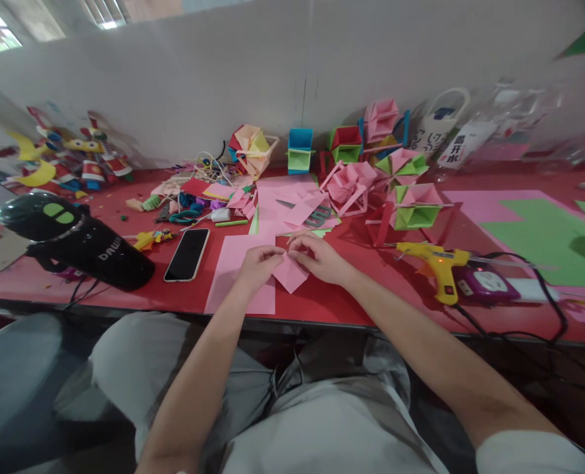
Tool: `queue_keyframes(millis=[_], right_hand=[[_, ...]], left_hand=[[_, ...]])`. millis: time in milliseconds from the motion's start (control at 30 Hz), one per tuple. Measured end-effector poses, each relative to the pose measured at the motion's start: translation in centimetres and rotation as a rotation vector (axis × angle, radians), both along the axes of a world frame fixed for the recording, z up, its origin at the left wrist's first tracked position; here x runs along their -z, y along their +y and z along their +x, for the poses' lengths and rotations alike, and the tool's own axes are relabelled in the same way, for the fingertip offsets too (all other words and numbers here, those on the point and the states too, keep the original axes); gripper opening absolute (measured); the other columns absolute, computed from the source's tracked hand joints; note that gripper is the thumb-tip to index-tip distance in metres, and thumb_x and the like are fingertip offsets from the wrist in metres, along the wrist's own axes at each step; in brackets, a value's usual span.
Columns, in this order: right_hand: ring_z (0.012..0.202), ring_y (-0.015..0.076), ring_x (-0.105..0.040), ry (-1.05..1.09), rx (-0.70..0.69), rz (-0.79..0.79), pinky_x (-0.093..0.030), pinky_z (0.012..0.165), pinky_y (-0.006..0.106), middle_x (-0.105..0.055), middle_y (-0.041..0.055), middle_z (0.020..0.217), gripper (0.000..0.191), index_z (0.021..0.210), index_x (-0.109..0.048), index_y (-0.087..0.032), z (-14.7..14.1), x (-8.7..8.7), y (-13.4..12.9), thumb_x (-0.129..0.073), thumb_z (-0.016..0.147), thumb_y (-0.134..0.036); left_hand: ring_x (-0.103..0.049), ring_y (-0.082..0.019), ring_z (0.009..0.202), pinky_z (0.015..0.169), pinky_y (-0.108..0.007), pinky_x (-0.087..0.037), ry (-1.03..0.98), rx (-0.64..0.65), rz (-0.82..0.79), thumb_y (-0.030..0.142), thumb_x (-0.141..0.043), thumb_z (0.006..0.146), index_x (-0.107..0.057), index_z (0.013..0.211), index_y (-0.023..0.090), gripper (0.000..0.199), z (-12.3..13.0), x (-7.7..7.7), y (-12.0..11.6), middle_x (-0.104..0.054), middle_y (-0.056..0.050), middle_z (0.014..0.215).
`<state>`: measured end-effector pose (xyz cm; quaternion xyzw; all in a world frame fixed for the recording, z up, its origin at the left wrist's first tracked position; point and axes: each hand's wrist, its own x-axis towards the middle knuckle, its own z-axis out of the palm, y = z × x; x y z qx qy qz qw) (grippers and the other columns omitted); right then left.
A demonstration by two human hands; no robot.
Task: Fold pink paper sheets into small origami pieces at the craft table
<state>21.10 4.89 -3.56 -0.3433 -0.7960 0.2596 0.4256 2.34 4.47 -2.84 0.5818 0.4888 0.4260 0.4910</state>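
Red table along a pale wall. At its right lies a green sheet over pink paper; near the middle, a pink sheet lies flat. Containers, in descending size: a black tumbler, its lid on and its contents hidden; a clear bottle with a white label, any contents indistinct; a blue-and-green paper box near the wall, contents not discernible. The yellow glue gun rests at right beside a purple box. Both hands meet at the front: the left hand and right hand pinch, between thumbs and fingers, a small folded pink paper, located just beside the flat sheet's right edge.
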Motion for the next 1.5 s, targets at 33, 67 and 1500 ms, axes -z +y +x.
queue_keyframes(millis=[33, 67, 1500], right_hand=[[0.098, 0.0217, -0.059, -0.004, -0.001, -0.001, -0.047, 0.09, 0.041, -0.062, 0.0089, 0.102, 0.015, 0.088, -0.06, -0.021, 0.0, 0.03, 0.01, -0.055, 0.095, -0.033], [0.098, 0.0215, -0.059, -0.007, -0.002, 0.0, -0.047, 0.09, 0.04, -0.062, 0.0088, 0.102, 0.015, 0.088, -0.059, -0.021, -0.01, 0.05, 0.01, -0.054, 0.095, -0.034], [0.1, 0.0224, -0.058, -0.021, -0.026, 0.04, -0.046, 0.093, 0.042, -0.061, 0.0088, 0.103, 0.016, 0.087, -0.055, -0.021, 0.03, 0.14, 0.06, -0.051, 0.097, -0.034]], left_hand=[[-0.064, -0.019, 0.078, 0.073, -0.029, -0.05, 0.008, 0.002, 0.002, 0.024, -0.065, 0.066, -0.075, 0.077, 0.016, 0.016, -0.01, 0.01, 0.0, -0.073, -0.004, 0.078], [-0.064, -0.019, 0.078, 0.073, -0.029, -0.05, 0.013, 0.005, 0.005, 0.023, -0.065, 0.066, -0.075, 0.077, 0.016, 0.016, -0.02, 0.03, 0.01, -0.073, -0.004, 0.078], [-0.069, -0.019, 0.085, 0.079, -0.03, -0.054, 0.046, 0.055, 0.072, 0.017, -0.062, 0.072, -0.074, 0.083, 0.015, 0.017, 0.03, 0.55, -0.13, -0.076, -0.005, 0.086]])
